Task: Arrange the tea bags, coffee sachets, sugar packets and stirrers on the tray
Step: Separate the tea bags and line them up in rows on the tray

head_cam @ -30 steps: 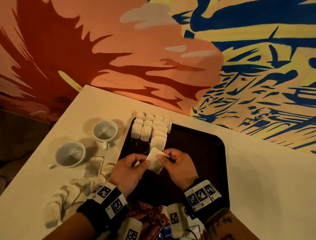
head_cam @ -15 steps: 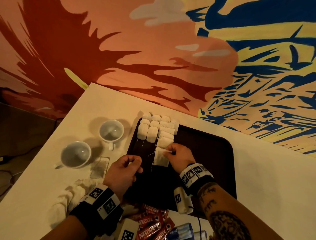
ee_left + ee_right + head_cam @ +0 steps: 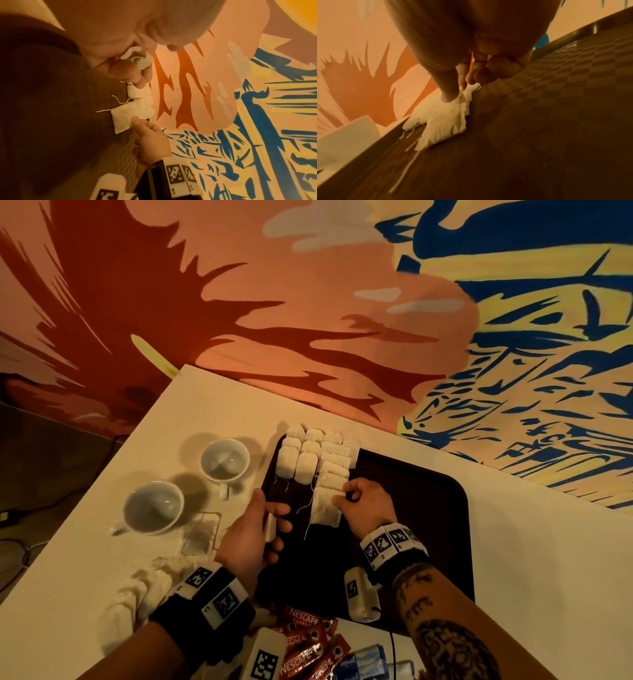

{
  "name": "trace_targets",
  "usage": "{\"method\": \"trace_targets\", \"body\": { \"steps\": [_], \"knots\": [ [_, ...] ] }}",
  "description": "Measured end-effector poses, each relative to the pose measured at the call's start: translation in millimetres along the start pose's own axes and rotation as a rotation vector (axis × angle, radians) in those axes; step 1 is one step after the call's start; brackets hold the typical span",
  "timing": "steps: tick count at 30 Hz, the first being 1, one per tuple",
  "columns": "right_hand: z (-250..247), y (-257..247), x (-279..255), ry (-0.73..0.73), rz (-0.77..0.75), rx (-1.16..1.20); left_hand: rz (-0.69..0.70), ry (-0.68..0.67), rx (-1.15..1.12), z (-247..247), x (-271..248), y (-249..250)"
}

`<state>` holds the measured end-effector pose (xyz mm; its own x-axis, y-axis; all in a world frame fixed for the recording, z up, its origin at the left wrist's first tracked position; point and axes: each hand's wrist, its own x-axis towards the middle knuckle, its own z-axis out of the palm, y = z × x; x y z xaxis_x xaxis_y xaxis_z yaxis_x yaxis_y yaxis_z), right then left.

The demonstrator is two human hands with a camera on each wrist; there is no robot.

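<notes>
Right hand (image 3: 364, 505) pinched the newest tea bag (image 3: 325, 508) flat on the tray (image 3: 428, 508), at the near end of the bag rows (image 3: 315, 460). Left hand (image 3: 255, 534), w/ fingers curled on another bag (image 3: 137, 58), hovered beside. Best to square its edge to the row, keeping the string (image 3: 308, 518) clear.

the tray (image 3: 428, 508) is dark brown, and in the right wrist view its floor (image 3: 556, 94) shows a fine checker weave in 2 browns. the tea bags (image 3: 308, 460) on it are off-white with white strings. the desk (image 3: 548, 559) is pale cream. 2 cups (image 3: 224, 460) are white with greyish insides. the coffee sachets (image 3: 305, 642) are red with white lettering; the packets (image 3: 366, 662) beside them are blue and white. both wristbands (image 3: 394, 546) are black, carrying white tags with black square codes. the wall mural (image 3: 308, 302) runs orange, dark red, blue and yellow.
</notes>
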<state>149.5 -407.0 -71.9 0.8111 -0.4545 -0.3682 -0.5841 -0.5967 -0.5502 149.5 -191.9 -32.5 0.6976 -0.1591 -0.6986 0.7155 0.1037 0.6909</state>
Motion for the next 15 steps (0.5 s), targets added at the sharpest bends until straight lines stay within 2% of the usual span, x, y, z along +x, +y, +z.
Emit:
{"method": "trace_targets", "body": {
  "steps": [3,4,6,9,11,15],
  "knots": [
    [-8,-8,-23,0.060,-0.052,0.088,-0.022,-0.017,-0.097,4,1,-1],
    [-9,-13,-34,0.036,-0.087,0.145,-0.033,-0.023,-0.122,7,1,-2],
    [-8,-25,-59,-0.092,-0.150,0.237,-0.047,-0.037,-0.152,13,-1,-1],
    [-1,-34,-89,-0.265,-0.145,0.376,-0.077,-0.092,-0.205,24,-7,-1],
    [5,-29,-95,-0.238,-0.124,0.410,-0.093,-0.149,-0.236,29,-12,-1],
    [1,-19,-98,-0.165,-0.106,0.494,0.008,-0.272,-0.156,29,-19,-5]
  ]
}}
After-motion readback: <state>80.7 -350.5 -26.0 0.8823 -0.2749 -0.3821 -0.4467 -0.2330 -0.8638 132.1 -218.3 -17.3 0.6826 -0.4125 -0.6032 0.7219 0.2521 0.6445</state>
